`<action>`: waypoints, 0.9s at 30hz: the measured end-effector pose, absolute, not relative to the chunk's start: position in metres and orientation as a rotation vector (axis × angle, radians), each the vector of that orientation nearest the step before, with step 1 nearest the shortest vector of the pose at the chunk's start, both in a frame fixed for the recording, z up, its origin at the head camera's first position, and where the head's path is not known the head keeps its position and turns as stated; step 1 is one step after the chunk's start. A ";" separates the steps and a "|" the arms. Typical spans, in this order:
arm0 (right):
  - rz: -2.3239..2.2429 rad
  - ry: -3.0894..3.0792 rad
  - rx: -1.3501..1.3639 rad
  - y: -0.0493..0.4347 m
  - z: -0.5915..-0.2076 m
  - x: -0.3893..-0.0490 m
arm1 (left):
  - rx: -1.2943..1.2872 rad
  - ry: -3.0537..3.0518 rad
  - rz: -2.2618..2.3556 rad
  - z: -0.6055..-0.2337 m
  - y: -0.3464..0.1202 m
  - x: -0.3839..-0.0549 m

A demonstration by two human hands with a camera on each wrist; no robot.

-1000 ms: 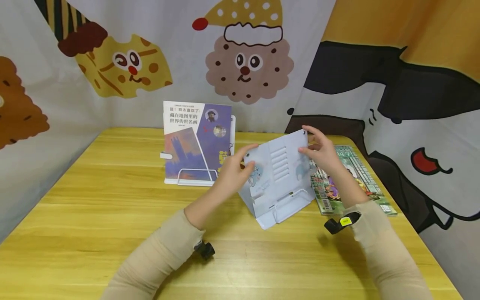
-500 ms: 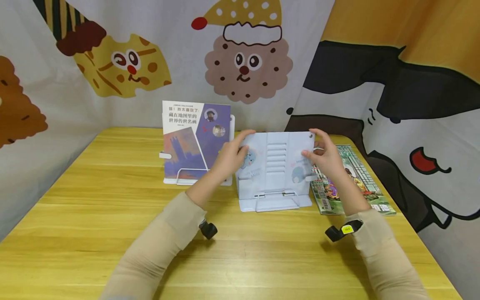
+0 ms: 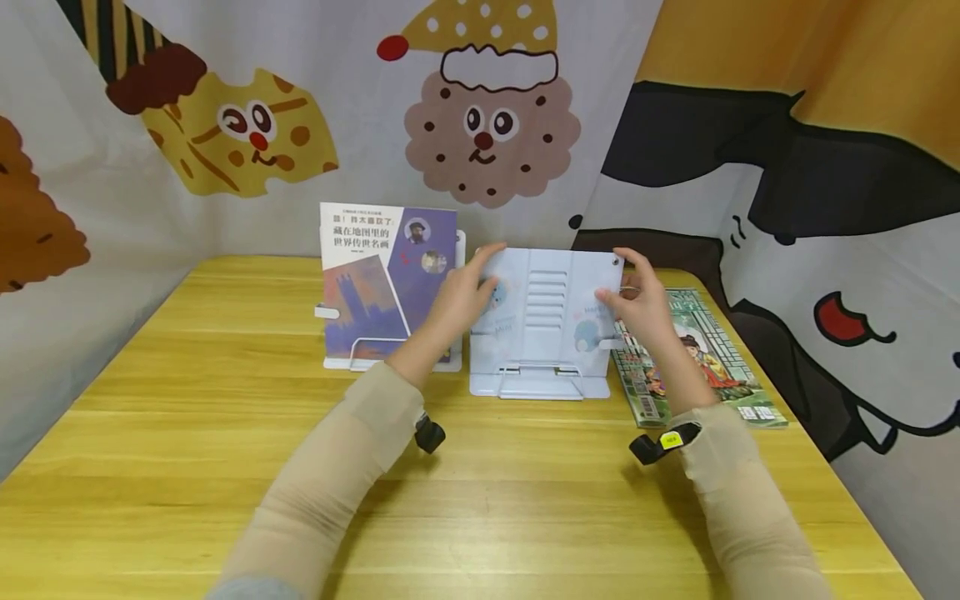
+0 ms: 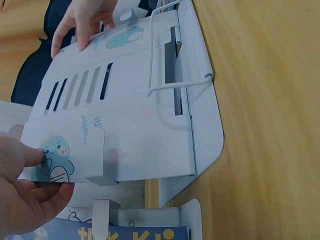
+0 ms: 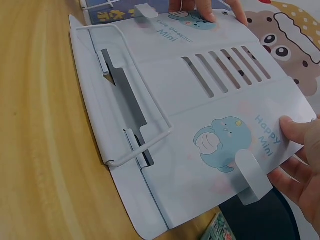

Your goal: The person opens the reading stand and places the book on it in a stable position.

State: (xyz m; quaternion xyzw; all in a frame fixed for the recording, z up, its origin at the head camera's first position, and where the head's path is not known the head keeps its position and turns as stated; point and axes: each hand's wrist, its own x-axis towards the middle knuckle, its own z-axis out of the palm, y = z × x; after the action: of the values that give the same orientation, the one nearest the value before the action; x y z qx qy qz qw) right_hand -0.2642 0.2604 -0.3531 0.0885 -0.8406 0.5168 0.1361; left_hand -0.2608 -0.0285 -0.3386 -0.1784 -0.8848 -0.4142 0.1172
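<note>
A pale blue-white book stand point(image 3: 547, 321) with slots, printed dinosaurs and a wire page holder stands upright on the table. My left hand point(image 3: 459, 292) pinches its left side near the top, thumb on the front and fingers behind. At the opposite side my right hand point(image 3: 643, 304) grips the upper right edge the same way. The right wrist view shows the stand's side clip point(image 5: 252, 175) and the right thumb point(image 5: 295, 130) on the panel. In the left wrist view, the left thumb point(image 4: 34, 156) presses beside a blue dinosaur print. The stand's back is hidden.
Just left of it, another stand holds a purple and white book point(image 3: 390, 283). A green illustrated magazine point(image 3: 720, 358) lies flat at the right, partly behind my right forearm. Wooden table point(image 3: 480, 500) extends in front, and a cartoon-printed curtain point(image 3: 360, 150) hangs behind.
Both hands have turned the book stand from a tilted angle to face forward. It has then shifted slightly back and left, closer to the stand with the purple book.
</note>
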 end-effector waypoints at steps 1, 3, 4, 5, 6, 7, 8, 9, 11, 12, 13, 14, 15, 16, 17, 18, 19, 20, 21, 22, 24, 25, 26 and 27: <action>1.497 -2.427 0.253 0.260 -0.354 -0.266 | -0.516 -2.589 -1.205 -0.339 -0.028 -0.263; 1.494 -2.418 0.252 0.259 -0.355 -0.270 | -0.501 -2.585 -1.195 -0.339 -0.027 -0.267; 1.497 -2.414 0.255 0.259 -0.355 -0.272 | -0.495 -2.583 -1.190 -0.339 -0.026 -0.269; 1.496 -2.413 0.252 0.258 -0.355 -0.274 | -0.486 -2.576 -1.190 -0.339 -0.026 -0.271; 1.492 -2.413 0.250 0.258 -0.355 -0.276 | -0.480 -2.574 -1.188 -0.339 -0.025 -0.273; 1.488 -2.415 0.247 0.257 -0.354 -0.277 | -0.474 -2.573 -1.188 -0.339 -0.025 -0.274; 1.481 -2.416 0.246 0.256 -0.354 -0.279 | -0.469 -2.573 -1.190 -0.339 -0.025 -0.276; 1.477 -2.420 0.241 0.256 -0.354 -0.281 | -0.464 -2.571 -1.196 -0.339 -0.024 -0.277; 1.453 -2.427 0.239 0.255 -0.354 -0.285 | -0.457 -2.572 -1.196 -0.339 -0.024 -0.280; 1.444 -2.432 0.235 0.255 -0.354 -0.287 | -0.452 -2.574 -1.194 -0.339 -0.023 -0.282; 1.436 -2.435 0.232 0.255 -0.354 -0.289 | -0.446 -2.573 -1.193 -0.339 -0.023 -0.283; 1.429 -2.439 0.230 0.255 -0.354 -0.291 | -0.441 -2.574 -1.190 -0.340 -0.022 -0.284; 1.423 -2.443 0.227 0.255 -0.354 -0.292 | -0.435 -2.574 -1.187 -0.340 -0.022 -0.285; 1.420 -2.445 0.225 0.255 -0.354 -0.294 | -0.429 -2.576 -1.183 -0.339 -0.021 -0.286; 1.421 -2.445 0.219 0.255 -0.355 -0.295 | -0.423 -2.577 -1.186 -0.339 -0.021 -0.287; 1.423 -2.446 0.213 0.255 -0.355 -0.296 | -0.415 -2.583 -1.182 -0.339 -0.020 -0.288; 1.423 -2.448 0.213 0.255 -0.355 -0.298 | -0.412 -2.593 -1.176 -0.339 -0.019 -0.289; 1.424 -2.449 0.213 0.255 -0.355 -0.300 | -0.408 -2.605 -1.171 -0.338 -0.019 -0.289; 1.426 -2.450 0.212 0.255 -0.355 -0.301 | -0.403 -2.619 -1.163 -0.338 -0.018 -0.290; 1.428 -2.450 0.212 0.255 -0.355 -0.301 | -0.398 -2.633 -1.155 -0.338 -0.017 -0.291; 1.425 -2.454 0.207 0.255 -0.356 -0.303 | -0.393 -2.651 -1.136 -0.338 -0.016 -0.292; 1.424 -2.456 0.204 0.255 -0.356 -0.303 | -0.393 -2.658 -1.135 -0.339 -0.016 -0.292; 1.428 -2.457 0.201 0.254 -0.357 -0.302 | -0.390 -2.662 -1.134 -0.339 -0.015 -0.292; 1.432 -2.459 0.197 0.254 -0.357 -0.302 | -0.389 -2.666 -1.132 -0.340 -0.015 -0.292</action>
State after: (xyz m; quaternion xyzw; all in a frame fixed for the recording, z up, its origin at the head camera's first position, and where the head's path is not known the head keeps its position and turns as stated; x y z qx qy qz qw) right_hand -0.3019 0.2537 -0.3571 0.0683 -0.8530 0.4969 0.1442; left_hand -0.2919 -0.0153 -0.3398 -0.1323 -0.9068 -0.3851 0.1096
